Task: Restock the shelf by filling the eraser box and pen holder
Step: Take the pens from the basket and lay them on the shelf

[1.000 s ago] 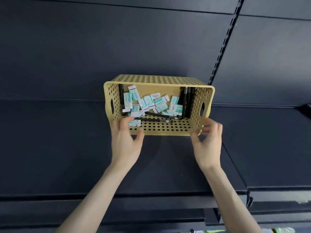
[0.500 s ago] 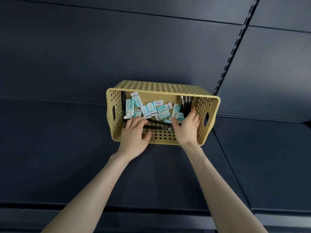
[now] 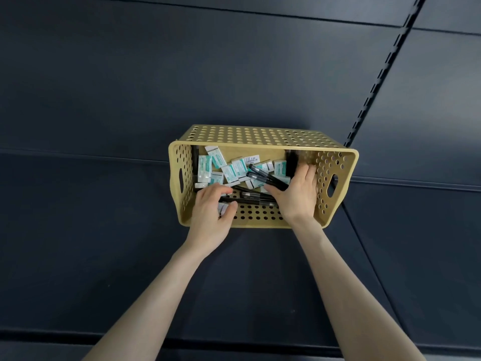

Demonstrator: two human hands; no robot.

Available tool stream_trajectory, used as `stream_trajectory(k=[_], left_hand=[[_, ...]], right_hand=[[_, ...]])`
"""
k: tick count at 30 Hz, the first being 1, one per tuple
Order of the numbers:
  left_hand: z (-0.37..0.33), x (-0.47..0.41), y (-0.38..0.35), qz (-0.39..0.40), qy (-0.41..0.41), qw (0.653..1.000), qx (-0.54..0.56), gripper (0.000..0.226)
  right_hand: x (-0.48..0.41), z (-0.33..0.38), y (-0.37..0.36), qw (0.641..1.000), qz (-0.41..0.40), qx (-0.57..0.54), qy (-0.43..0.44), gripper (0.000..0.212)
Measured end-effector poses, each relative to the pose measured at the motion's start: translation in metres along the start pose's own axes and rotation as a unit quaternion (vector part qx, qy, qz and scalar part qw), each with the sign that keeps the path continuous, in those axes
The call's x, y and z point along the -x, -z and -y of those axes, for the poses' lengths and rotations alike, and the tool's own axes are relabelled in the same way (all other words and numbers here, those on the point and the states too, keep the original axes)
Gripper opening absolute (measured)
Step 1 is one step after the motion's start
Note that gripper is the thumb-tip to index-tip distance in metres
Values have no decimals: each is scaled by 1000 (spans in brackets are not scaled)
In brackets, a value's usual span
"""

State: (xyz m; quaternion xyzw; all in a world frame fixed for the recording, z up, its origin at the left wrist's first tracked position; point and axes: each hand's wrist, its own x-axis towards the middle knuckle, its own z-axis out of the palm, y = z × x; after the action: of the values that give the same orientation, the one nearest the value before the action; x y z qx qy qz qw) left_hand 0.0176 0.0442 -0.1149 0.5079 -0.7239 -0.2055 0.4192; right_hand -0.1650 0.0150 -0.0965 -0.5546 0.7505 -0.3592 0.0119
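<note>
At frame centre, your left hand [image 3: 210, 216] pinches a white eraser [image 3: 221, 209] and your right hand [image 3: 296, 198] grips two black pens [image 3: 263, 176] inside the yellow basket [image 3: 337, 162]; a sticker [image 3: 251, 159] reads 3.00.

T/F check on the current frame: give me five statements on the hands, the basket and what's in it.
1. The left hand and right hand are both inside the yellow basket. True.
2. The right hand grips black pens. True.
3. The basket walls are solid. False: they are perforated with round holes.
4. The basket holds only pens. False: teal-and-white erasers lie in it too.
5. The left hand grips the basket's side handle. False: it is inside, fingers curled round an eraser.
</note>
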Motion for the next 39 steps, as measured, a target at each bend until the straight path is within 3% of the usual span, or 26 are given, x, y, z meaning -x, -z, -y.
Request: stream_trajectory(k=[3,8,12,16,20,23,28,32,36,39], left_hand=[[0,-1,-1,-5,-2,1000,4,26],[1,0,0,-10,-11,1000,-5,28],[3,0,-2,-6,-27,998,-62,37],[8,1,-3,-3,-69,982,-177,49],[1,1,-3,6,-61,972,-227,54],[0,0,-6,20,-57,977,-202,46],[3,-1,-3,-15,-48,994,-92,34],[1,1,2,-14,-22,998,-64,33],[-4,4,2,-16,-10,998,-54,35],[-8,5,5,-36,-17,999,-24,39]], right_hand=[[4,-4,0,998,-20,10,54,54],[10,-3,0,986,48,-14,160,36],[14,-4,5,984,67,10,163,55],[21,-12,10,981,146,13,128,75],[23,-11,11,974,136,27,179,66],[25,-10,10,966,153,26,206,51],[21,-1,9,944,223,126,207,48],[18,14,11,926,271,182,192,43],[15,17,17,923,292,171,185,28],[14,12,27,931,325,79,146,18]])
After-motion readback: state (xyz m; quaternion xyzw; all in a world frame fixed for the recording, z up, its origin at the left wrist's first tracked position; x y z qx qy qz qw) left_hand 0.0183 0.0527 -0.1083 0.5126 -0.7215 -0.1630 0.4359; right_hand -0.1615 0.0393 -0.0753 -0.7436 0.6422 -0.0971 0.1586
